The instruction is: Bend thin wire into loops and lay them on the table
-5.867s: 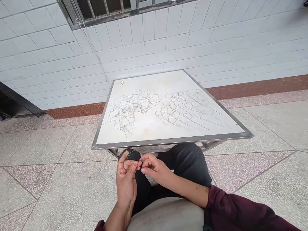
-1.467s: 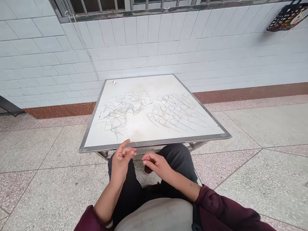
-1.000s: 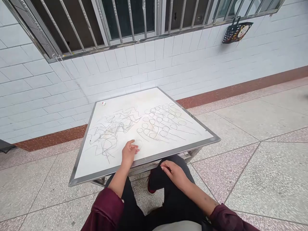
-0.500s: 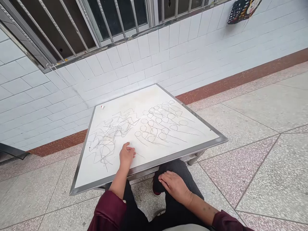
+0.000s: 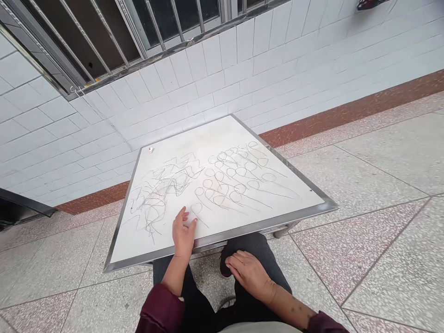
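Thumb and fingers of your left hand (image 5: 183,232) stand parted, gripping nothing. Just beside: a thin dark wire with a round loop (image 5: 202,221), on the white metal-edged table (image 5: 210,135). Probably light, springy, easily bent; pinch its straight tail. Your right hand (image 5: 251,276) rests curled on your dark-trousered knee (image 5: 249,243); can't tell if it's holding anything.

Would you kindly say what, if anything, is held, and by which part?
Nothing appears held: the left hand is open beside a wire loop; nothing shows in the right hand.
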The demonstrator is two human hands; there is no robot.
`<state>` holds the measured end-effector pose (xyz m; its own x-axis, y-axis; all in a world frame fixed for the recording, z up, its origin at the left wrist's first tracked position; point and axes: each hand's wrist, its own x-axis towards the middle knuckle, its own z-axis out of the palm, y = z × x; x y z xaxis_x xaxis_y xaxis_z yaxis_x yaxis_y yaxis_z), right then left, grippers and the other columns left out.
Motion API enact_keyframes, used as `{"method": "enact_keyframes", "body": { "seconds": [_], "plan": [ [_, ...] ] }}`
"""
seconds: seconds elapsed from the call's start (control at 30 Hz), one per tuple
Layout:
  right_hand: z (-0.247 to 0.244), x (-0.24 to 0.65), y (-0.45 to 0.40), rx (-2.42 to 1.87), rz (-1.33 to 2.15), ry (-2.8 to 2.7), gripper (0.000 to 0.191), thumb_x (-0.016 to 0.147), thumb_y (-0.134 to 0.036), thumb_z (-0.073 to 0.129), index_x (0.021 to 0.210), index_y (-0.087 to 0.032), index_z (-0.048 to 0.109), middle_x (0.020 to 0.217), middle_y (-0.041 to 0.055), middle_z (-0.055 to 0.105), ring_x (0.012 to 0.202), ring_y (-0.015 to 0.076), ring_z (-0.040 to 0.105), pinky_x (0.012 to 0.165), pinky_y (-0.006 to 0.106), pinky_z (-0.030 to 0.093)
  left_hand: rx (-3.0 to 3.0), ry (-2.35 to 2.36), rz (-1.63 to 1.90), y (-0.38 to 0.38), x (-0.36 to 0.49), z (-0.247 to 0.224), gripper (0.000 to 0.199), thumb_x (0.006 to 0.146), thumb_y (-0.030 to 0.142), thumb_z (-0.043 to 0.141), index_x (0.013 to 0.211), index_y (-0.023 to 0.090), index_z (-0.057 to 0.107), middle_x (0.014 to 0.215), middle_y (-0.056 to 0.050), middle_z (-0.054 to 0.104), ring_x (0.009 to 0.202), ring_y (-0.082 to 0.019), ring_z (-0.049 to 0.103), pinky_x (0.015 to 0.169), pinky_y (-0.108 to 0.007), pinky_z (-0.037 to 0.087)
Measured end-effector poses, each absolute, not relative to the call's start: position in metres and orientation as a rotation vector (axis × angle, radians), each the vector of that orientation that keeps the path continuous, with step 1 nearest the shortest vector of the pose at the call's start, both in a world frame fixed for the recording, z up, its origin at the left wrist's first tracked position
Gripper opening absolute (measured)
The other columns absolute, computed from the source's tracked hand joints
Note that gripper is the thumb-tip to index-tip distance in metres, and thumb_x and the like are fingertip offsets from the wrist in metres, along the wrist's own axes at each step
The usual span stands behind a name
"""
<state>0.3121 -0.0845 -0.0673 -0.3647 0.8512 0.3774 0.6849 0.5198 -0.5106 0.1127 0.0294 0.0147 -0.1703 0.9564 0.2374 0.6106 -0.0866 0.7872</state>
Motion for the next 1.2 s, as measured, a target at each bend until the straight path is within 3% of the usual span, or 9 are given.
{"method": "enact_keyframes", "body": {
  "seconds": [0.1,0.23,0.6,0.9,1.1,1.2],
  "plan": [
    [-0.069,0.312,-0.086,-1.23,0.346,-2.15,0.019,0.094,-0.016,0.043,0.088,-0.02,0.061,0.075,0.0029,0.062,0.073,0.0183,0.055,0.072,0.032,0.04,1.849,1.776,1.128,0.028,0.121,0.015,0.058,0.077,0.03,0.066,0.132,0.023,0.049,0.118,-0.009,0.062,0.113,-0.027,0.049,0.096,-0.045,0.039],
    [-0.073,0.313,-0.087,-1.221,0.352,-2.162,0.018,0.093,-0.016,0.044,0.089,-0.021,0.061,0.076,0.0024,0.063,0.074,0.0186,0.055,0.072,0.032,0.04,1.974,1.774,1.093,0.031,0.126,0.014,0.05,0.078,0.029,0.065,0.127,0.022,0.055,0.121,-0.01,0.061,0.115,-0.031,0.048,0.099,-0.049,0.034],
    [-0.076,0.316,-0.084,-1.197,0.369,-2.199,0.02,0.094,-0.015,0.042,0.09,-0.021,0.06,0.078,0.0031,0.063,0.074,0.0186,0.056,0.072,0.032,0.042,2.068,1.683,1.179,0.023,0.12,0.017,0.033,0.089,0.03,0.051,0.119,0.023,0.06,0.116,-0.009,0.064,0.11,-0.026,0.052,0.097,-0.045,0.039],
    [-0.076,0.307,-0.078,-1.231,0.297,-2.222,0.017,0.093,-0.015,0.045,0.088,-0.021,0.06,0.076,0.0016,0.063,0.074,0.0174,0.057,0.073,0.03,0.042,2.115,1.593,1.246,-0.002,0.092,0.024,0.026,0.09,0.024,0.049,0.107,0.026,0.068,0.112,-0.006,0.067,0.11,-0.023,0.055,0.098,-0.044,0.042],
    [-0.081,0.305,-0.075,-1.244,0.266,-2.249,0.019,0.094,-0.017,0.044,0.088,-0.021,0.061,0.078,0.0015,0.063,0.073,0.0176,0.056,0.072,0.03,0.041,1.97,1.73,1.398,-0.046,0.035,0.007,0.026,0.092,0.025,0.046,0.11,0.02,0.064,0.107,-0.008,0.068,0.101,-0.022,0.061,0.091,-0.042,0.048],
    [-0.081,0.303,-0.074,-1.269,0.228,-2.288,0.02,0.095,-0.019,0.043,0.088,-0.021,0.062,0.077,0.002,0.064,0.073,0.0179,0.057,0.071,0.031,0.041,1.905,1.741,1.394,-0.07,0.016,-0.008,0.026,0.093,0.026,0.046,0.111,0.018,0.062,0.1,-0.007,0.069,0.082,-0.018,0.066,0.078,-0.034,0.055]
  ]
}}
